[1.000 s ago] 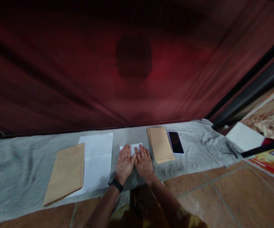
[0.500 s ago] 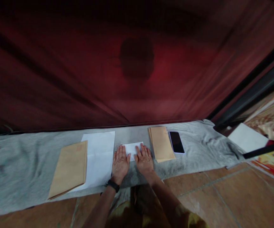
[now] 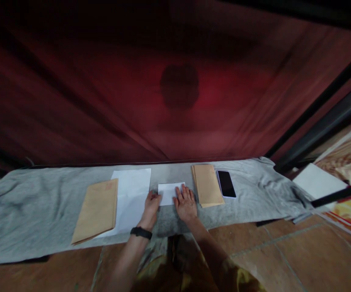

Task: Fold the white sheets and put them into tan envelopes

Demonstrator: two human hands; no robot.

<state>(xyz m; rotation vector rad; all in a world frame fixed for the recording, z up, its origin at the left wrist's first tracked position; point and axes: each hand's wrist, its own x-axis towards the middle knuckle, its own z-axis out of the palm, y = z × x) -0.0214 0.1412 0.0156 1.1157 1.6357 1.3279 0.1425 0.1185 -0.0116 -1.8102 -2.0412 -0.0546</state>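
A small folded sheet of white paper point(image 3: 168, 194) lies on the grey cloth in front of me. My left hand point(image 3: 151, 207), with a dark band on its wrist, is at the paper's left edge, fingers curled and thumb against them, pinching that edge. My right hand point(image 3: 186, 206) rests flat over the right part of the paper, its fingers stretched out. To the left, larger white sheets point(image 3: 134, 194) lie partly under a brown envelope stack point(image 3: 98, 209). More brown envelopes point(image 3: 207, 184) lie to the right of my right hand.
A phone point(image 3: 226, 183) with a dark screen lies beside the right envelopes. The grey cloth point(image 3: 254, 186) covers a narrow surface along a dark red curtain point(image 3: 175, 138). Black bars point(image 3: 315, 117) and a white board point(image 3: 318, 180) stand at the right, above a tiled floor point(image 3: 272, 251).
My left hand has lifted from lying flat on the folded paper and curled at its left edge, leaving more of the paper showing. My right hand stays flat. The view has shifted slightly.
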